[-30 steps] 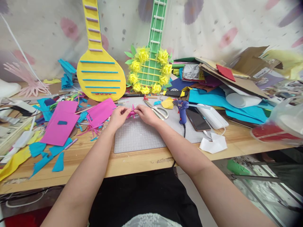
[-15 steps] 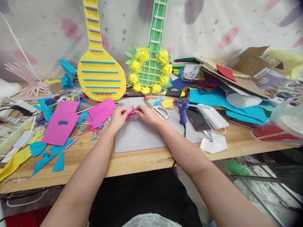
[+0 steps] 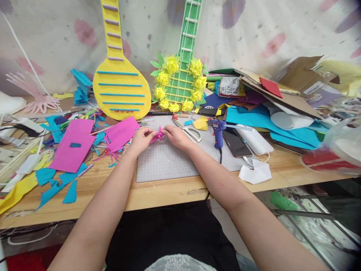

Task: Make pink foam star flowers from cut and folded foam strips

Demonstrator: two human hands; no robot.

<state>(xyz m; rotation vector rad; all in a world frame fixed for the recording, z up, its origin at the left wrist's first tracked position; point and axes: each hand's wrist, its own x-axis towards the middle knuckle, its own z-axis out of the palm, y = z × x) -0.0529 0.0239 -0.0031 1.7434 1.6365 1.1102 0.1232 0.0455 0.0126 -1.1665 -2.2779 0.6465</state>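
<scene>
A small magenta paper flower is pinched between my two hands above the grey cutting mat. My left hand grips it from the left, thumb and fingertips together. On its other side my right hand holds a petal, fingers closed. Just behind my right hand lie scissors with pale handles. A blue glue gun stands on the mat to the right. Magenta sheets lie left of my left hand.
Behind the mat lean a yellow paper instrument and a green one ringed with yellow flowers. A phone, a white power bank and a white scrap are at right. Blue scraps litter the left side.
Both hands stay in nearly the same place. The magenta flower has turned slightly between the fingers, and its petals show at a different angle.
</scene>
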